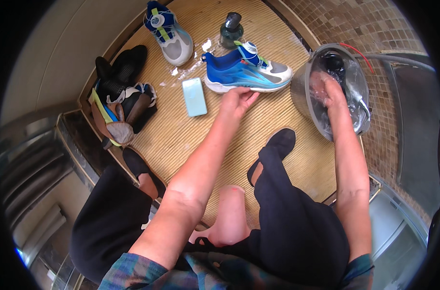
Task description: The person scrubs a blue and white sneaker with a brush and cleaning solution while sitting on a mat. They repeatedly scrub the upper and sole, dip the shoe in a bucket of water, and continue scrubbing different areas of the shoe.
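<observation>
My left hand is closed on the lower edge of a blue and white sneaker, with the fingers at its sole. The sneaker lies lengthwise, toe to the right, and has a round dial and a lime-green tab on top. My right hand reaches into a grey bucket on the right. Its fingers are blurred among water and glare, so their grip does not show. Inside the bucket there is also a black object, only partly visible. A matching sneaker stands farther back on the left.
A light-blue rectangular block lies left of my left hand. A dark bottle stands behind the sneaker, near wet suds. Dark footwear and colourful shoe pieces are piled leftward. A grey hose runs beside the bucket.
</observation>
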